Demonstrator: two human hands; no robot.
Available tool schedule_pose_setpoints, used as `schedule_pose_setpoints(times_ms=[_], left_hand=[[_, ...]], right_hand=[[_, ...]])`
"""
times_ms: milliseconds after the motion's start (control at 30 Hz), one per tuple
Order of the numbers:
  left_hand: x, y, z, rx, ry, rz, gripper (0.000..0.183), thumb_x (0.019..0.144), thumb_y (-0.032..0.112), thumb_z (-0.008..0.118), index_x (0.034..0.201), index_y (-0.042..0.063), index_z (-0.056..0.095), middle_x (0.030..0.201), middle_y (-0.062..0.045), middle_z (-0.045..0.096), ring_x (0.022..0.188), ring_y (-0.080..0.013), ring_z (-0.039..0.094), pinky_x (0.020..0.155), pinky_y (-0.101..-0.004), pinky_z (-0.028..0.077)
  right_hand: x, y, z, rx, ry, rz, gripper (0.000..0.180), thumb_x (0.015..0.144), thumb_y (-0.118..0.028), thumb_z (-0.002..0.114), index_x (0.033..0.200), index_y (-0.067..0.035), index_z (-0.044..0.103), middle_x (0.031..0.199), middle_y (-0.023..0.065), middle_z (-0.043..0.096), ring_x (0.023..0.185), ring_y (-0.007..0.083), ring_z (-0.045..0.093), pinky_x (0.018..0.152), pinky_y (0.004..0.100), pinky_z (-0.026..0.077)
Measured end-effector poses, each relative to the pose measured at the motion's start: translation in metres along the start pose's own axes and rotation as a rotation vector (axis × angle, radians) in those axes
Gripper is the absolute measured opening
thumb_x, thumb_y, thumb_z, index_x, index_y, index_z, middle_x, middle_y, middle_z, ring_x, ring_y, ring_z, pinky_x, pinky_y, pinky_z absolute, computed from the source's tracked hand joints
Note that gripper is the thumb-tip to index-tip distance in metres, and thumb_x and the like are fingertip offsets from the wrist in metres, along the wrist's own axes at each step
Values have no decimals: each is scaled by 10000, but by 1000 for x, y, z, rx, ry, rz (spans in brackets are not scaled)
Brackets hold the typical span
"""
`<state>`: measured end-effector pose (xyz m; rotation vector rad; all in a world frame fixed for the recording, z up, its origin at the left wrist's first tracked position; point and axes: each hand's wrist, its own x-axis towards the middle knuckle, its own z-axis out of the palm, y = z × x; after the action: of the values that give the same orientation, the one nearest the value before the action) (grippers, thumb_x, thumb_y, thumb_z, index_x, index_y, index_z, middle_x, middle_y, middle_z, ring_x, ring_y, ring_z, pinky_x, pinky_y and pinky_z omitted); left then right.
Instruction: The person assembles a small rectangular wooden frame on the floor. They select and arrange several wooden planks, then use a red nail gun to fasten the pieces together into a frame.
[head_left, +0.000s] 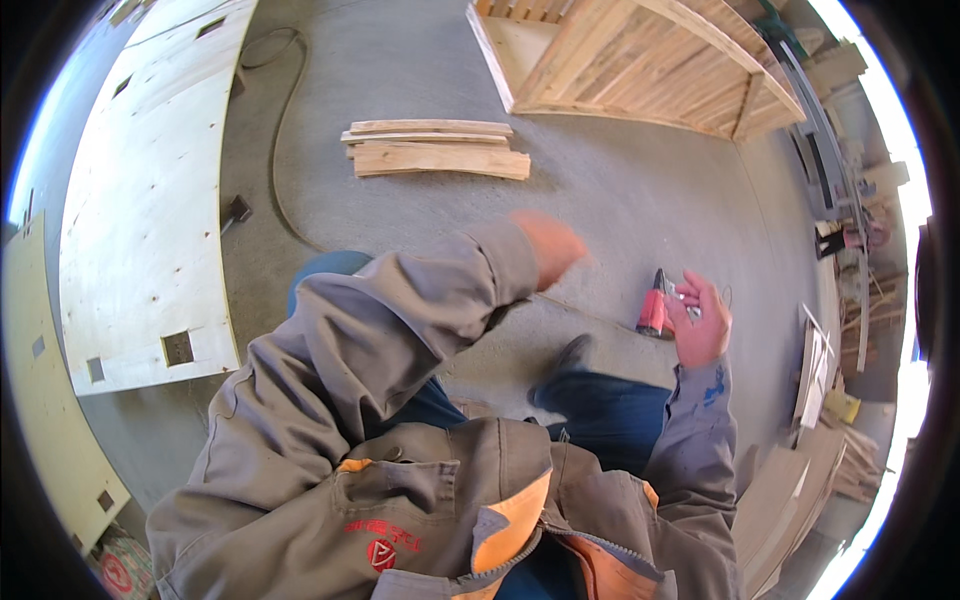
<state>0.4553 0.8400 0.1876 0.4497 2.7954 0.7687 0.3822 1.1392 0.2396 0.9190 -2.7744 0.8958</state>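
My left hand (551, 249), blurred by motion, hangs over the concrete floor in the middle, its fingers pointing right; whether it holds something small is hidden. To the right, my right hand (701, 319) is beside a red and black air nailer or stapler (652, 311), fingers apart and partly over its metallic part; whether they touch it is unclear. Beyond my left hand, several short wooden boards (442, 159) lie stacked on the floor. A slatted wooden frame or crate (637, 67) stands at the top right.
A plywood sheet (150, 195) with square cut-outs lies raised at the left. A hammer-like tool (238, 210) is beside its edge. An air hose (277, 142) curves across the floor. Wooden panels (780, 495) and offcuts line the right side. Another person (855, 238) is partly visible far right.
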Motion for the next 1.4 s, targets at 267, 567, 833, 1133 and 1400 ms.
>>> schedule_pose_setpoints(times_ms=[267, 567, 833, 1133, 1400], left_hand=[[24, -90, 7, -27, 61, -361, 552, 853, 319, 731, 1321, 48, 618, 1302, -195, 637, 1233, -369, 591, 1043, -433, 478], [56, -220, 52, 183, 153, -712, 703, 771, 270, 784, 1391, 71, 519, 1377, -141, 554, 1271, -340, 560, 1036, -453, 491], [110, -310, 101, 353, 85, -807, 778, 749, 225, 804, 1435, 82, 466, 1449, -88, 486, 1366, -298, 471, 1067, -491, 460], [130, -365, 141, 488, 17, -832, 606, 802, 195, 756, 1348, 97, 513, 1338, -85, 564, 1311, -273, 524, 1036, -488, 465], [132, -404, 163, 536, 90, -792, 299, 916, 80, 586, 1214, 86, 558, 1231, -100, 614, 1176, -306, 621, 906, -465, 555]], right_hand=[[-7, 52, 20, 67, -33, 19, 445, 826, -71, 795, 1235, 4, 638, 994, 163, 705, 844, 202, 715, 697, 304, 576], [-3, 53, 7, 146, -53, 76, 484, 778, -25, 821, 1217, 34, 624, 930, 149, 696, 731, 212, 684, 673, 326, 560], [-1, 68, -2, 218, -59, 195, 465, 774, -51, 824, 1184, 36, 624, 867, 136, 685, 660, 191, 647, 623, 301, 527], [15, 94, 15, 247, -94, 339, 493, 769, -95, 839, 1193, 32, 621, 857, 137, 687, 635, 192, 639, 613, 294, 527], [26, 93, 25, 212, -108, 372, 500, 784, -138, 849, 1202, 21, 625, 877, 119, 692, 642, 185, 633, 630, 300, 514]])
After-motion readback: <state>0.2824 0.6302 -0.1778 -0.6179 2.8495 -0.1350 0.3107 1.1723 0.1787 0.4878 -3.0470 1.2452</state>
